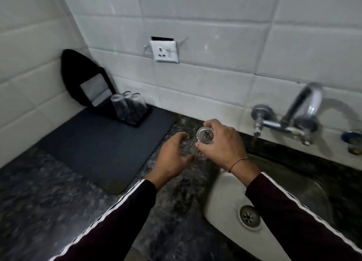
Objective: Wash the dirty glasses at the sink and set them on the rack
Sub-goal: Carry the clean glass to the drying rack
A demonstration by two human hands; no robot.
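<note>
A clear drinking glass point(203, 138) is held over the granite counter just left of the sink point(221, 198), its round end facing the camera. My right hand point(223, 143) grips it from the right. My left hand point(174, 155) cups its lower part from the left. At the back left, three clear glasses point(125, 107) stand upside down on a small black rack point(141, 118), which rests on a dark mat point(101, 147).
A chrome wall tap point(301, 112) juts out above the sink, whose drain point(249, 216) shows at the bottom. A white wall socket point(164, 51) sits on the tiles. A black object with a grey panel point(86, 80) leans in the corner behind the rack.
</note>
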